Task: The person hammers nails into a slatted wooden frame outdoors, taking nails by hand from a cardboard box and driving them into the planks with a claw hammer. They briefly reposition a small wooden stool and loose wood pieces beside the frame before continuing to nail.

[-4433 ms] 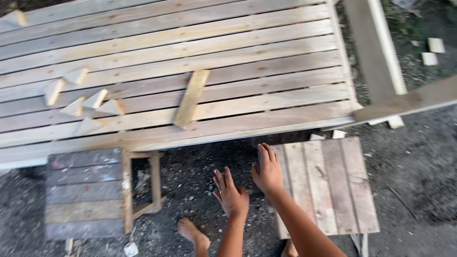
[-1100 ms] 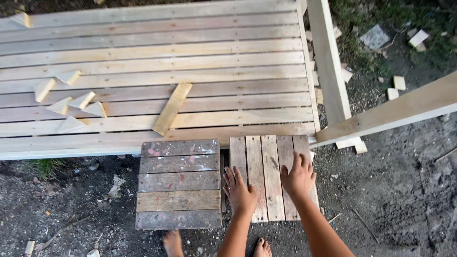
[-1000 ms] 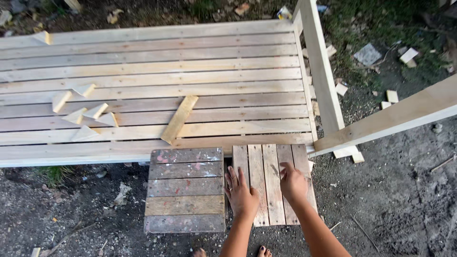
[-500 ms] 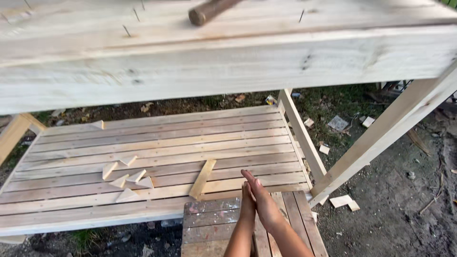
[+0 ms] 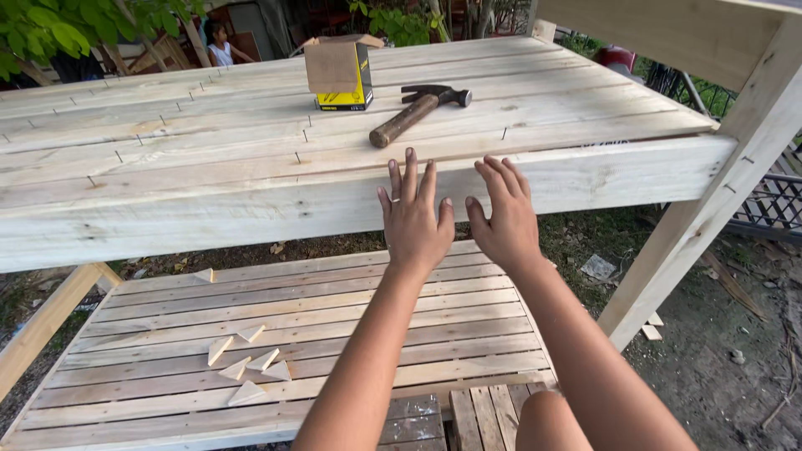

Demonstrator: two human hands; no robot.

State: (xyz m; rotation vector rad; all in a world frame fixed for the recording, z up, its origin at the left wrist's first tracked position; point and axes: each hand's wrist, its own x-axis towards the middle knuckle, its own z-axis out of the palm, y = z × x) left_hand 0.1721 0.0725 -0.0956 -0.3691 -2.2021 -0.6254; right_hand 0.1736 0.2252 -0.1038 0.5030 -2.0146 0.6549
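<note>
My left hand (image 5: pixel 414 219) and my right hand (image 5: pixel 504 214) are raised side by side in front of the front edge of a pale wooden tabletop (image 5: pixel 209 159). Both hands hold nothing and their fingers are spread. A hammer (image 5: pixel 415 114) with a brown wooden handle lies on the tabletop just beyond my fingertips. Behind it stands a small cardboard box (image 5: pixel 338 74) with yellow and black sides.
Below the tabletop a slatted lower shelf (image 5: pixel 334 317) carries several small triangular wood offcuts (image 5: pixel 245 364). Two small slatted stools (image 5: pixel 468 416) sit by my knee. A slanted wooden leg (image 5: pixel 710 200) rises at the right. A person stands far back left.
The view has swung up from the lower shelf and stools to the tabletop. My hands left the stool top and rose in front of the table edge.
</note>
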